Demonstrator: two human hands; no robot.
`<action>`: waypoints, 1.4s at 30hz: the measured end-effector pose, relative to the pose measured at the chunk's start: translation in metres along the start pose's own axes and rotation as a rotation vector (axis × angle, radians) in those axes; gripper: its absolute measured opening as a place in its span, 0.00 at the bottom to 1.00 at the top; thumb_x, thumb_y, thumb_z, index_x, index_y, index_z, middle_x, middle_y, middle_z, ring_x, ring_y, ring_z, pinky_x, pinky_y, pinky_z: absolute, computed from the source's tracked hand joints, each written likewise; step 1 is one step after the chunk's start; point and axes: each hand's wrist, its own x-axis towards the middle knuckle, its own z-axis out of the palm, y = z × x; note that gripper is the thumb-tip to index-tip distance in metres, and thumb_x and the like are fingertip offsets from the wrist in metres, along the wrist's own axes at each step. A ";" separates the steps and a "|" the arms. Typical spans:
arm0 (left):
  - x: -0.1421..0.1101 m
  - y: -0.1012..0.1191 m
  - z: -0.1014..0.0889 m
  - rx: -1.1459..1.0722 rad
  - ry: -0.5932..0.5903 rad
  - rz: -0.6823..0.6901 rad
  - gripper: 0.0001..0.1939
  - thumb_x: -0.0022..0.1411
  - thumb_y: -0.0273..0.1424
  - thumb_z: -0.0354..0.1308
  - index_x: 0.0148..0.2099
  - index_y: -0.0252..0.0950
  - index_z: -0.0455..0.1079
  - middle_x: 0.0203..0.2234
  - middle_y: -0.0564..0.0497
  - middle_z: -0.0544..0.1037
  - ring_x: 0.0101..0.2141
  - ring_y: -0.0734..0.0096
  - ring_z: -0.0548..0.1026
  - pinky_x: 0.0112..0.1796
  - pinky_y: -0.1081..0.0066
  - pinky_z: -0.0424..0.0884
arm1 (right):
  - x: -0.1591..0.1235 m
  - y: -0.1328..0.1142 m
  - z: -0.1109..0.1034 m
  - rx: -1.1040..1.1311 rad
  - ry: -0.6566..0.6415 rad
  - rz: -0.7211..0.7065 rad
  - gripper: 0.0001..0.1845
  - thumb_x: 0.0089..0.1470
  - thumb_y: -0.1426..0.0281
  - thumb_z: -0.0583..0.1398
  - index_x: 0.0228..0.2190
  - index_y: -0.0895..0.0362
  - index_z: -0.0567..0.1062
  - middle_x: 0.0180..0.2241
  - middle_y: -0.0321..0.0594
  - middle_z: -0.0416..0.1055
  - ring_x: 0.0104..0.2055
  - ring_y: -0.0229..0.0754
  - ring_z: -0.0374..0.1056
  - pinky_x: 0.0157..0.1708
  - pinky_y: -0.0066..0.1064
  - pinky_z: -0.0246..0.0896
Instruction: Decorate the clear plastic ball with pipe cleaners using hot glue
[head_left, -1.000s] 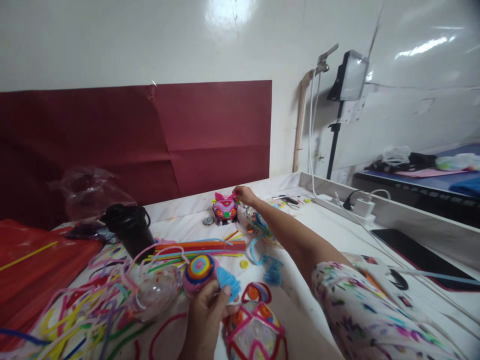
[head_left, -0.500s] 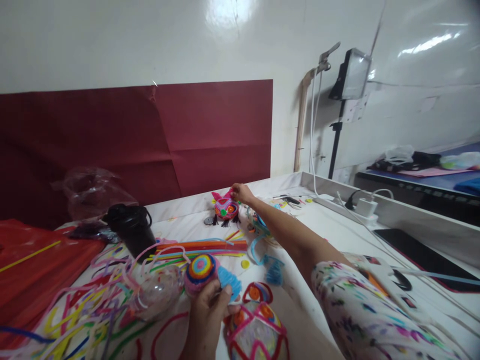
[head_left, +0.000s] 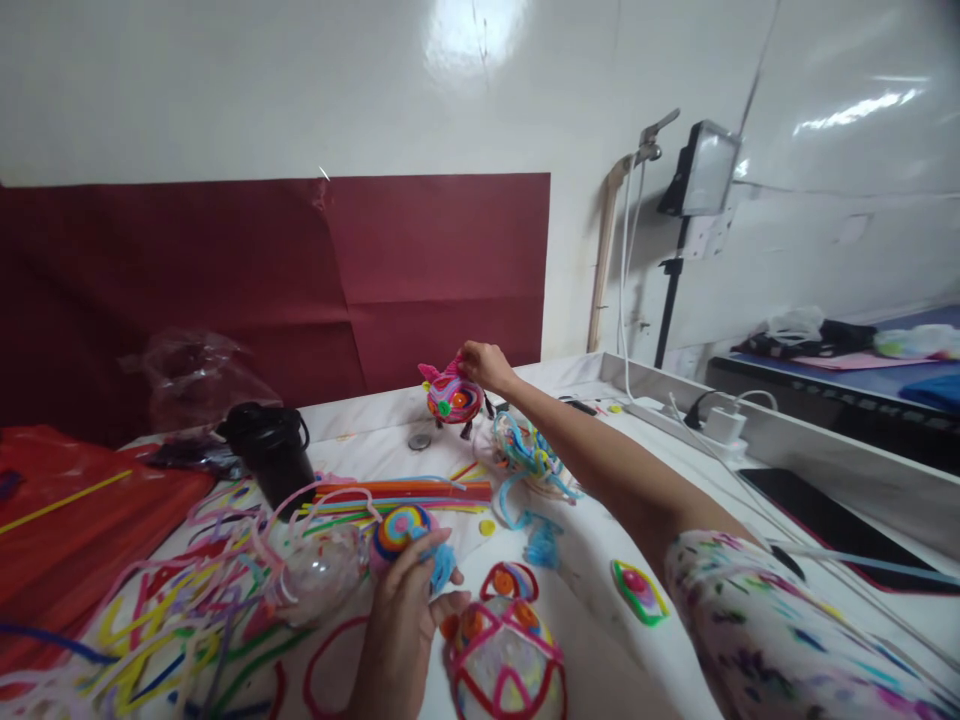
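Observation:
My right hand (head_left: 484, 365) stretches to the back of the table and pinches a pink ear of a round pipe-cleaner animal figure (head_left: 454, 398) with black tassels. The figure looks lifted and tilted. My left hand (head_left: 412, 595) has its fingers apart beside a striped pipe-cleaner ball (head_left: 396, 528) with a fuzzy blue piece (head_left: 442, 568); its fingers partly cover both. To its right sits a clear ball bound in pink and red pipe cleaners (head_left: 514, 655), with orange eyes. A small red loop piece with an orange centre (head_left: 510, 580) lies against its top.
Loose pipe cleaners (head_left: 150, 620) and a clear ball (head_left: 322, 570) spread at left. A black cup (head_left: 270, 455) stands behind them. A pipe-cleaner bundle (head_left: 405, 491), blue tangle (head_left: 529, 445), green-edged piece (head_left: 640, 592), dark tablet-like slab (head_left: 840, 525) and power strip (head_left: 724, 435) are around.
The animal figure has risen and tilted in my right hand. My left hand has turned, its fingers loosening from the blue piece. The green-edged piece has come into view.

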 end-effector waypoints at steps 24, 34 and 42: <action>-0.016 0.025 0.007 -0.167 -0.231 0.281 0.30 0.50 0.33 0.70 0.55 0.40 0.67 0.45 0.46 0.80 0.51 0.53 0.75 0.49 0.55 0.72 | -0.188 -0.095 -0.057 0.833 -0.085 -0.219 0.06 0.54 0.67 0.63 0.33 0.57 0.72 0.28 0.37 0.73 0.30 0.37 0.70 0.32 0.29 0.66; -0.012 0.019 0.004 -0.097 -0.184 0.268 0.29 0.52 0.34 0.68 0.55 0.40 0.66 0.46 0.46 0.79 0.48 0.56 0.77 0.46 0.58 0.74 | -0.189 -0.085 -0.045 0.920 -0.071 -0.123 0.10 0.50 0.65 0.65 0.34 0.56 0.73 0.30 0.37 0.73 0.32 0.38 0.70 0.34 0.31 0.66; -0.013 0.021 0.005 -0.134 -0.214 0.248 0.27 0.51 0.35 0.68 0.54 0.40 0.67 0.43 0.47 0.81 0.47 0.56 0.77 0.46 0.58 0.74 | -0.185 -0.086 -0.044 0.894 -0.082 -0.129 0.11 0.51 0.64 0.65 0.35 0.56 0.73 0.30 0.37 0.74 0.31 0.38 0.71 0.33 0.31 0.67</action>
